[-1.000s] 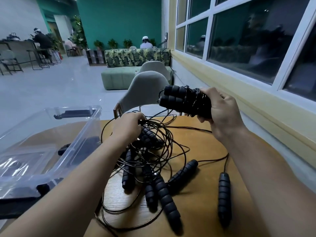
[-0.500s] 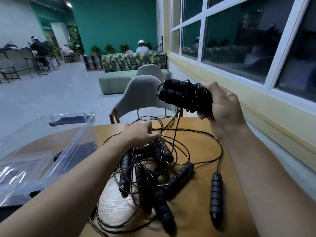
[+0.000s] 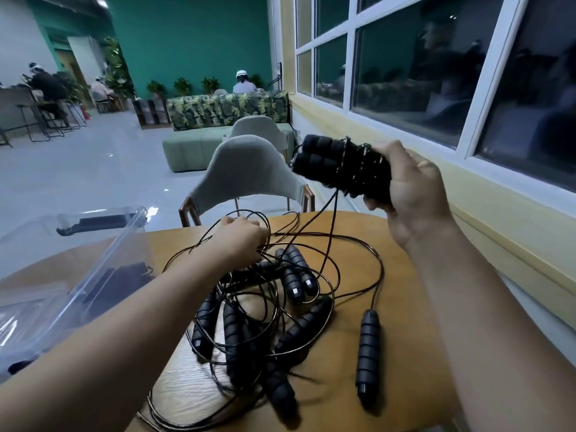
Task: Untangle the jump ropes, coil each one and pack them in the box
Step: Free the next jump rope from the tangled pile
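Upper right, the right grip (image 3: 414, 194) clasps a partly coiled black foam-handled jump rope bundle (image 3: 339, 166). The left grip (image 3: 240, 241) pinches cords of the tangled black rope pile (image 3: 293, 285) mid-frame on the wooden tabletop (image 3: 405, 322); best free slack gently, loop by loop.

Teal wall (image 3: 193, 42), dark windows (image 3: 436, 57), grey chair (image 3: 246, 169), pale floor (image 3: 78, 169).

Desk (image 3: 402, 353): wood, rounded edge. Ropes (image 3: 265, 307) lie in a black tangle with handles mixed in, under and nearer than the left hand (image 3: 240, 241). One handle (image 3: 367, 350) lies apart, below the right hand (image 3: 414, 194). Clear box (image 3: 93, 275) stands left of the left hand.
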`<state>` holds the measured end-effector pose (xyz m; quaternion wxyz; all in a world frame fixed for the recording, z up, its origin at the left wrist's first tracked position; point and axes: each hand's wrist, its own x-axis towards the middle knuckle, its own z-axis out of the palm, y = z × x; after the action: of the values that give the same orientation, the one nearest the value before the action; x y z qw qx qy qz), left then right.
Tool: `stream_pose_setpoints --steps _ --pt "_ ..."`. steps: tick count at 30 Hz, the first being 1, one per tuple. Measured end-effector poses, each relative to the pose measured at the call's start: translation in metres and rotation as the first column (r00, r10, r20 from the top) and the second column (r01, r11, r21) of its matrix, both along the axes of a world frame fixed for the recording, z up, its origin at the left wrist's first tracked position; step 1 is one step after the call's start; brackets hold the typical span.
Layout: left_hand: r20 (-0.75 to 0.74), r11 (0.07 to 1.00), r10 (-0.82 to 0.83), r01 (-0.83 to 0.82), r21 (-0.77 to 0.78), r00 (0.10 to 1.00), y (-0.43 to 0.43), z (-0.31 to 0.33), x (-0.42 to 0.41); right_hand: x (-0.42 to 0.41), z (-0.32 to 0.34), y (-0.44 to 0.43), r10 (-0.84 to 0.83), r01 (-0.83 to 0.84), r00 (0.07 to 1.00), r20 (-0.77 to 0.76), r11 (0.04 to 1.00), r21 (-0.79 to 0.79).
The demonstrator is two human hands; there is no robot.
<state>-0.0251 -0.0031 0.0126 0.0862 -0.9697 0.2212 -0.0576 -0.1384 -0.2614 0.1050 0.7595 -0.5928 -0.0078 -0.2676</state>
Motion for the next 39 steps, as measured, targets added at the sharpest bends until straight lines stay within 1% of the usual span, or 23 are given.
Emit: stream_pose_setpoints --steps 3,5,6,8,9,11,12,14,15,17,19,21,22,23,25,27,30,32,36,39 --pt "-0.116 0.988 -0.072 0.055 -0.145 0.991 -0.019 -0.001 -0.009 0.0 -0.007 0.007 0.027 -0.028 0.999 -0.039 0.999 -0.02" --pt "-0.134 0.958 -0.125 0.084 -0.275 0.983 -0.032 -0.003 -0.016 -0.001 -0.009 0.01 0.022 -0.023 0.999 -0.047 1.0 -0.015" --pt "-0.094 0.939 -0.147 0.109 -0.325 0.985 -0.038 -0.003 -0.022 -0.001 -0.008 0.011 0.012 -0.012 0.999 -0.044 1.0 -0.01" --pt "0.048 0.902 -0.205 0.207 -0.379 0.978 -0.051 -0.005 -0.034 -0.001 -0.007 0.011 -0.022 0.022 0.999 -0.031 1.0 0.005" --pt "0.088 0.877 -0.245 0.259 -0.406 0.966 -0.057 -0.007 -0.042 -0.001 -0.006 0.01 -0.038 0.038 0.999 -0.024 0.999 0.012" --pt "0.11 0.819 -0.298 0.314 -0.48 0.948 -0.069 -0.012 -0.056 -0.001 -0.004 0.009 -0.062 0.062 0.998 -0.011 0.998 0.02" --pt "0.134 0.801 -0.283 0.311 -0.512 0.95 -0.073 -0.016 -0.062 -0.001 -0.003 0.009 -0.072 0.072 0.997 -0.004 0.997 0.021" --pt "0.188 0.78 -0.196 0.269 -0.565 0.962 -0.078 -0.024 -0.066 -0.003 0.0 0.008 -0.08 0.08 0.997 0.011 0.997 0.021" --pt "0.189 0.776 -0.163 0.244 -0.582 0.968 -0.079 -0.028 -0.066 -0.003 0.0 0.008 -0.08 0.08 0.997 0.017 0.997 0.021" --pt "0.174 0.799 -0.141 0.216 -0.561 0.975 -0.08 -0.036 -0.064 -0.004 0.001 0.007 -0.087 0.087 0.996 0.03 0.996 0.014" --pt "0.257 0.834 -0.123 0.24 -0.498 0.959 -0.081 -0.045 -0.064 -0.005 0.002 0.007 -0.106 0.106 0.993 0.044 0.994 0.01" --pt "0.331 0.83 -0.108 0.269 -0.489 0.937 -0.084 -0.05 -0.071 -0.005 0.003 0.006 -0.131 0.131 0.99 0.052 0.991 0.005" --pt "0.317 0.826 -0.134 0.282 -0.489 0.939 -0.087 -0.052 -0.077 -0.005 0.004 0.004 -0.14 0.14 0.989 0.054 0.99 0.004" --pt "0.261 0.816 -0.176 0.289 -0.5 0.949 -0.09 -0.054 -0.083 -0.005 0.004 0.003 -0.143 0.143 0.988 0.055 0.99 0.005" --pt "0.101 0.813 -0.264 0.278 -0.512 0.959 -0.093 -0.059 -0.092 -0.005 0.005 0.003 -0.14 0.14 0.989 0.057 0.99 0.003" --pt "0.047 0.857 -0.287 0.279 -0.434 0.957 -0.093 -0.065 -0.091 -0.005 0.005 0.003 -0.143 0.144 0.988 0.06 0.99 -0.001" --pt "0.065 0.905 -0.238 0.246 -0.347 0.969 -0.087 -0.07 -0.081 -0.006 0.005 0.001 -0.157 0.157 0.985 0.067 0.988 0.003" --pt "0.121 0.909 -0.222 0.251 -0.334 0.967 -0.081 -0.067 -0.074 -0.006 0.007 -0.003 -0.171 0.17 0.983 0.062 0.985 0.013" --pt "0.18 0.913 -0.198 0.248 -0.324 0.964 -0.064 -0.059 -0.058 -0.007 0.01 -0.009 -0.191 0.189 0.98 0.052 0.981 0.031" --pt "0.16 0.942 -0.11 0.154 -0.298 0.981 -0.055 -0.051 -0.049 -0.008 0.011 -0.008 -0.186 0.184 0.981 0.057 0.982 0.036"
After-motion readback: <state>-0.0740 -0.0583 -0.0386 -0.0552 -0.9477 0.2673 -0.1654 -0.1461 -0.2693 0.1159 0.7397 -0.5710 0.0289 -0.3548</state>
